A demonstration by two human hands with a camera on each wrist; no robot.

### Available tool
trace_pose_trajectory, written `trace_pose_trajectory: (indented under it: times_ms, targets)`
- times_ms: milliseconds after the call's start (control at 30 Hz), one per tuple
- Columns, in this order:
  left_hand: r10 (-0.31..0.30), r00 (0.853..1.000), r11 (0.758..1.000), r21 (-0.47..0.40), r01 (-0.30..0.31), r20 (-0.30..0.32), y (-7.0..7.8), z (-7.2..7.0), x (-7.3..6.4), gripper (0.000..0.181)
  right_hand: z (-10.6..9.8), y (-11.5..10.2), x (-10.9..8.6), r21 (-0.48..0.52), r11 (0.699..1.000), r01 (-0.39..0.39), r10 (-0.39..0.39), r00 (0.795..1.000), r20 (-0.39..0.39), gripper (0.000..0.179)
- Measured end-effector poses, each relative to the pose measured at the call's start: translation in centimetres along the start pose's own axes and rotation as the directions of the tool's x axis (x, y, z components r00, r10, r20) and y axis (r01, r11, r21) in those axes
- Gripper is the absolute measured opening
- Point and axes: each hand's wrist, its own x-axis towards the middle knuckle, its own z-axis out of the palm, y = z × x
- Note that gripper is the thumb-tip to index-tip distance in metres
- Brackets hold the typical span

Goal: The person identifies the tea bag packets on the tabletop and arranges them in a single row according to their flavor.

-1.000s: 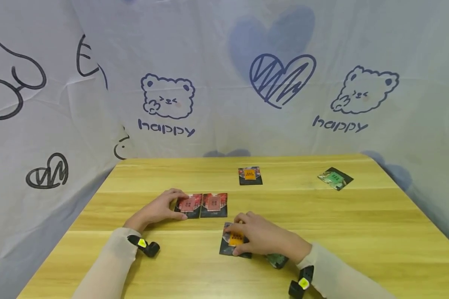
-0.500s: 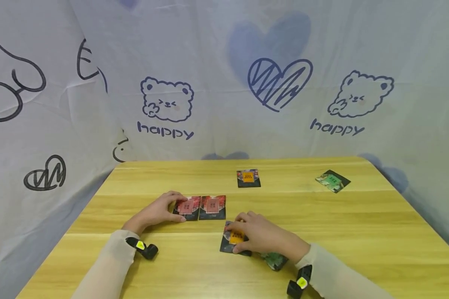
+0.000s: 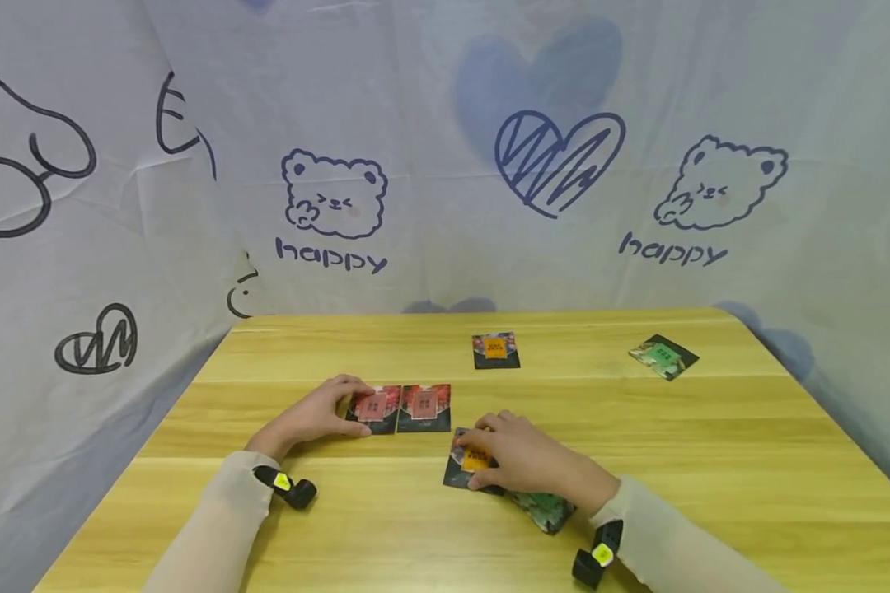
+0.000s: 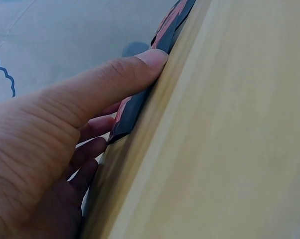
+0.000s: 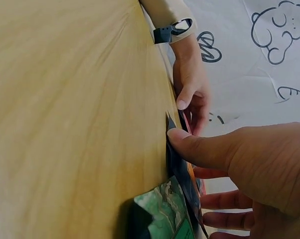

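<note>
Lying pinched beneath the right hand (image 3: 528, 458) is an orange-labelled packet (image 3: 465, 466), while the left hand (image 3: 314, 420) grips a red packet (image 3: 378, 409).

Near orange packet (image 3: 476, 460): right part hidden by my right hand (image 3: 530, 463). Green packet (image 3: 543, 511), right of it: partly covered. Leftmost red packet (image 3: 378, 408), left of it: edge under my left hand (image 3: 319, 417). Far orange packet (image 3: 496, 360), beyond it: print too small.

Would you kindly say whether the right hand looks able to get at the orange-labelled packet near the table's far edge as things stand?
Probably yes: bare table lies between the right hand and the far orange-labelled packet, though the hand's grip holds the nearer orange-labelled packet.
</note>
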Motion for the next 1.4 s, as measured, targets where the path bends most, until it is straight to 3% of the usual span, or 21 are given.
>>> trace_pose_trajectory:
  times_ms: [233, 500, 833, 1400]
  targets:
    - [0.006, 1.000, 1.000, 0.000, -0.006, -0.003, -0.1, 0.0, -0.1, 0.071, -0.2, -0.1, 0.0, 0.000, 1.000, -0.027, 0.027, 1.000, 0.017, 0.058]
    - [0.010, 1.000, 1.000, -0.002, -0.010, -0.008, -0.2, 0.1, -0.2, 0.072, -0.1, 0.0, -0.1, -0.012, 1.000, -0.007, 0.007, 1.000, 0.011, 0.051]
    - [0.007, 1.000, 1.000, -0.003, -0.007, -0.007, -0.2, 0.0, -0.2, 0.071, 0.0, 0.3, 0.0, 0.041, 0.999, -0.022, 0.022, 1.000, 0.007, 0.052]
    - [-0.007, 1.000, 1.000, -0.004, 0.007, -0.011, 0.1, 0.1, -0.2, 0.071, 0.0, 2.1, 0.9, 0.066, 0.998, 0.001, -0.004, 0.999, 0.037, 0.052]
